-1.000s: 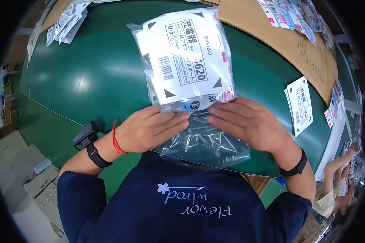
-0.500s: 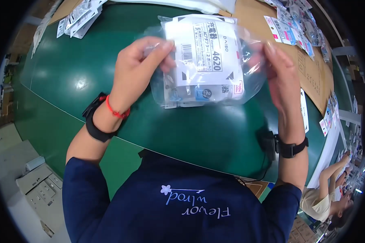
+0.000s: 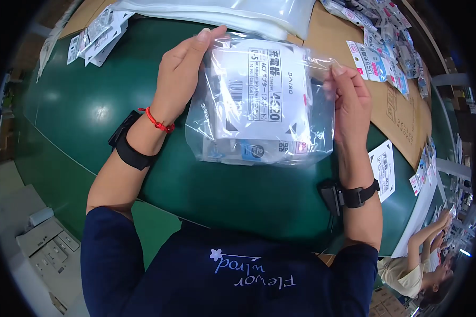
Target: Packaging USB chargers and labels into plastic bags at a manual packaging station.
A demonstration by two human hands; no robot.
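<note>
Left hand (image 3: 182,74) is clamped on the left edge of the bag (image 3: 262,100), fingers flat along the plastic and the thumb tucked out of sight. Right hand (image 3: 349,100) pinches the bag's right edge, fingertips curled over the front. So both hands are closed on it, one per side, and the bag hangs stretched between them, lifted clear above the green table (image 3: 90,105). My guess is it's held taut like that so the clear film stays flat and the label faces up toward the eyes.

Inside the bag there's a white card pack (image 3: 259,90) with more packs stacked under it, settled toward the near end of the bag, probably just from their weight.

Going outward from the bag: a pile of folded clear bags (image 3: 238,13) lies just beyond its far edge. Off its left, well apart, a few small white packs (image 3: 92,39) sit fanned out near the table's rim. To its right is brown cardboard (image 3: 391,111) carrying rows of little carded packs (image 3: 378,58), and one loose white pack (image 3: 383,169) lies on the green near the right wrist. A seated person (image 3: 418,264) is at the far lower right.
</note>
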